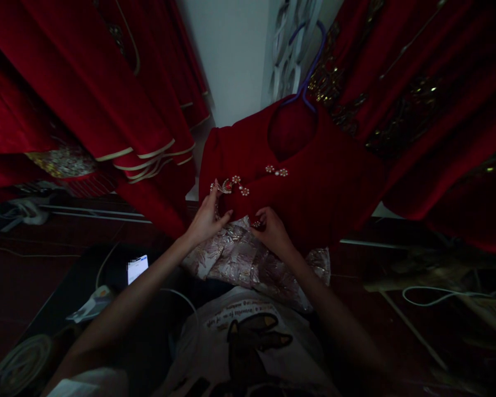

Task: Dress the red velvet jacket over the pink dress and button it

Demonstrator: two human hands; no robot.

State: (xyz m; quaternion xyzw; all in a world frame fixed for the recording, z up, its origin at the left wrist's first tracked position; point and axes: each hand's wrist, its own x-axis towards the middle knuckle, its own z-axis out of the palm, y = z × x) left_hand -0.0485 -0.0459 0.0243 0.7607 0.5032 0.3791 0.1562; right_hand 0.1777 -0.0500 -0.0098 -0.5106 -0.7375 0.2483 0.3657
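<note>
A dark red velvet garment [314,176] hangs on a blue hanger [310,71] in front of me, with pearl fastenings [276,171] across its chest. My left hand [206,218] pinches the left edge of the garment beside a red-and-pearl fastening [230,186]. My right hand [270,229] is closed on the fabric lower down, at another small fastening. A pale pink embroidered lining [248,259] bunches under both hands.
More red garments with gold trim hang at the left [86,99] and right [430,110]. A lit phone [138,268] lies on a dark surface at lower left, near white cables [438,295] and a white device [91,306].
</note>
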